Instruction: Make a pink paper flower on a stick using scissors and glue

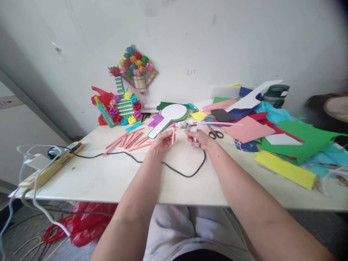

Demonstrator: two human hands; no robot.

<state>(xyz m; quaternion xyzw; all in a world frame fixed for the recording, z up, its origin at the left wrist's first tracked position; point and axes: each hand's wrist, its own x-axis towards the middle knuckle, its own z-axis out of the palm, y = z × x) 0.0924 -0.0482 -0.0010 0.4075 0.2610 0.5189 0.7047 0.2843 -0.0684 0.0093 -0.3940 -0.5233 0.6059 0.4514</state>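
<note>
My left hand [162, 141] is closed on a short pink paper roll [173, 135], held upright over the table. In my right hand [198, 138] is a hot glue gun [195, 129], its nozzle pointing left at the top of the roll. A whitish glue stick [221, 124] sticks out of the gun's back, and a black cord [187, 176] loops from it across the table. Just behind my left hand lies a white paddle-shaped cutout [174, 112] with a green border. More pink paper rolls [133, 139] lie loose to the left.
Scissors [216, 135] and a phone [222, 115] lie right of my hands, beside piled coloured sheets [296, 139]. At the back left stand a paper-flower craft [125, 105] and a glue bottle [105, 113]. A power strip [51, 168] sits at the left edge.
</note>
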